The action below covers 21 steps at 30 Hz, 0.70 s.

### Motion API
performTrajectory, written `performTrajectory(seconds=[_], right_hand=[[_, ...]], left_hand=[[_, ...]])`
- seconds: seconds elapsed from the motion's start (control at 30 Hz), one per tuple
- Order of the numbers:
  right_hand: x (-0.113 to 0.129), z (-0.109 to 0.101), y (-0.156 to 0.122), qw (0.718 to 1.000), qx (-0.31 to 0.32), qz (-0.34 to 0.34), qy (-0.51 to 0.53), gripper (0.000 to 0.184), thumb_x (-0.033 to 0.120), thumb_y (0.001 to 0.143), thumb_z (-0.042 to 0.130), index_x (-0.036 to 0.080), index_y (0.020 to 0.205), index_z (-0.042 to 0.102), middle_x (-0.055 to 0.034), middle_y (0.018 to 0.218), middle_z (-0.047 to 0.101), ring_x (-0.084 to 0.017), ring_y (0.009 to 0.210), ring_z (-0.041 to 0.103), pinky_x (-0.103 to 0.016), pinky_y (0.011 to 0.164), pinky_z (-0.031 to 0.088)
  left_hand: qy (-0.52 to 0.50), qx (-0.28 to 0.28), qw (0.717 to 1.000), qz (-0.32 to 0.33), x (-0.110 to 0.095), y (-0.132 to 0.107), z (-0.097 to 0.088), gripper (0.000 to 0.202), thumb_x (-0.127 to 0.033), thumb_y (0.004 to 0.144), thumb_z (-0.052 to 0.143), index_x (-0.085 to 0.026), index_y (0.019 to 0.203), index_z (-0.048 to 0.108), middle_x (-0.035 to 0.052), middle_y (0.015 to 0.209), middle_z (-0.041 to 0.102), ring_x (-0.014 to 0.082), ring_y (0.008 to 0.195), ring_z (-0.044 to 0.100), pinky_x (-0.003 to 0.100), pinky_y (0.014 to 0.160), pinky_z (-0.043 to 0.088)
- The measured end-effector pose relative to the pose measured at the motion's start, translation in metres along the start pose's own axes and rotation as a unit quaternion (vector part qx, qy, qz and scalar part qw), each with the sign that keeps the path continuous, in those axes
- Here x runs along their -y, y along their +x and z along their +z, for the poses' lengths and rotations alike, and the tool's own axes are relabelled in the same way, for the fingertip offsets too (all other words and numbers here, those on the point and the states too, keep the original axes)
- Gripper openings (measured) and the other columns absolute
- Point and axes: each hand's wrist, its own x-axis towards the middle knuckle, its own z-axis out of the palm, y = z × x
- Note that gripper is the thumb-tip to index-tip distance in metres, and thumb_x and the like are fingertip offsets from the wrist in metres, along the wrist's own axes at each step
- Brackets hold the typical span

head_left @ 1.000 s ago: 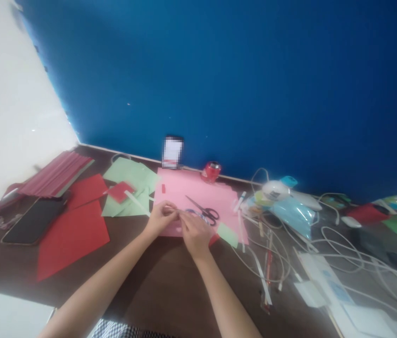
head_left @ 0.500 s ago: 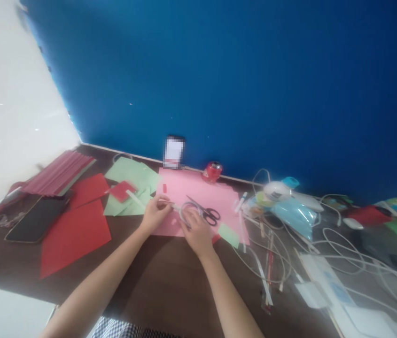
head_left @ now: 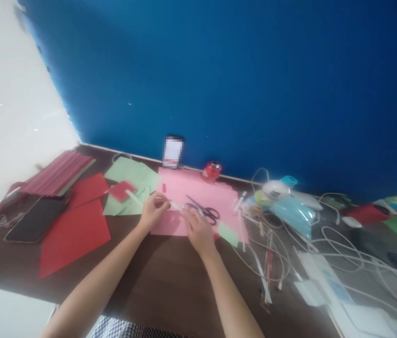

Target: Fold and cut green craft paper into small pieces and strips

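Note:
A narrow white paper strip (head_left: 176, 205) runs between my two hands over a pink sheet (head_left: 184, 183). My left hand (head_left: 154, 210) pinches it with thumb and fingertips; a pale length (head_left: 135, 198) juts out on that hand's far left side, perhaps the same strip. Fingers of my right hand (head_left: 198, 227) close on the strip's other end, partly hiding it. Just beyond the right hand lie scissors (head_left: 212, 215) with dark handles, resting on the pink sheet. A small red piece (head_left: 164, 188) and a light green piece (head_left: 228, 234) are also on or beside that sheet.
Green sheets (head_left: 131, 171), red sheets (head_left: 78, 239) and a dark phone (head_left: 27, 220) lie left. A propped phone (head_left: 173, 152) and red jar (head_left: 211, 172) stand by the blue wall. White cables (head_left: 342, 256), a blue packet (head_left: 295, 216) and paper strips (head_left: 263, 274) clutter the right.
The white strip was curled in a loop by my right hand; now it shows as a short straight length between both hands. The right fingers have drawn together. The left hand barely moved.

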Motion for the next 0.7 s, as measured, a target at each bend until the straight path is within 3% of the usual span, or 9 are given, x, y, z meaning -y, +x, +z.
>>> performTrajectory(seconds=[0.13, 0.27, 0.4, 0.53, 0.7], right_hand=[[0.001, -0.002, 0.0, 0.999, -0.024, 0.014, 0.024, 0.027, 0.017, 0.084, 0.045, 0.019, 0.107, 0.059, -0.0075, 0.089, 0.064, -0.016, 0.084, 0.06, -0.024, 0.071, 0.048], [0.004, -0.006, 0.002, 0.994, -0.063, 0.052, 0.078, 0.024, 0.016, 0.084, 0.045, 0.016, 0.103, 0.06, -0.0074, 0.087, 0.064, -0.015, 0.083, 0.06, -0.025, 0.074, 0.048], [0.01, -0.01, 0.006, 0.988, -0.071, 0.066, 0.12, 0.023, 0.017, 0.085, 0.043, 0.017, 0.101, 0.06, -0.0059, 0.08, 0.063, -0.014, 0.077, 0.059, -0.025, 0.071, 0.048], [0.015, -0.011, 0.006, 0.986, -0.065, 0.062, 0.141, 0.023, 0.017, 0.085, 0.042, 0.016, 0.101, 0.059, -0.0053, 0.075, 0.062, -0.013, 0.072, 0.058, -0.024, 0.067, 0.047], [0.017, -0.01, 0.006, 0.988, -0.058, 0.061, 0.133, 0.024, 0.018, 0.085, 0.043, 0.016, 0.102, 0.059, -0.0049, 0.075, 0.061, -0.012, 0.071, 0.058, -0.023, 0.067, 0.047]], left_hand=[[-0.086, 0.021, 0.996, -0.029, -0.003, 0.0, 0.001, 0.027, -0.032, 0.066, 0.065, -0.014, 0.083, 0.052, 0.0065, 0.074, 0.068, 0.018, 0.07, 0.066, 0.035, 0.073, 0.052], [-0.148, 0.101, 0.983, -0.039, -0.003, -0.003, 0.007, 0.037, -0.029, 0.067, 0.065, -0.012, 0.097, 0.053, 0.0116, 0.091, 0.066, 0.0222, 0.09, 0.063, 0.039, 0.086, 0.047], [-0.111, 0.132, 0.985, 0.01, 0.002, -0.007, 0.017, 0.041, -0.022, 0.064, 0.068, -0.013, 0.102, 0.053, 0.0132, 0.108, 0.061, 0.0223, 0.104, 0.056, 0.039, 0.094, 0.041], [-0.073, 0.13, 0.988, 0.04, 0.004, -0.011, 0.022, 0.031, -0.023, 0.069, 0.064, -0.012, 0.097, 0.056, 0.0138, 0.104, 0.062, 0.0217, 0.1, 0.058, 0.038, 0.092, 0.043], [0.018, 0.083, 0.993, 0.077, 0.001, -0.01, 0.017, 0.02, -0.021, 0.072, 0.057, -0.013, 0.091, 0.061, 0.0094, 0.093, 0.066, 0.0196, 0.088, 0.062, 0.033, 0.083, 0.047]])
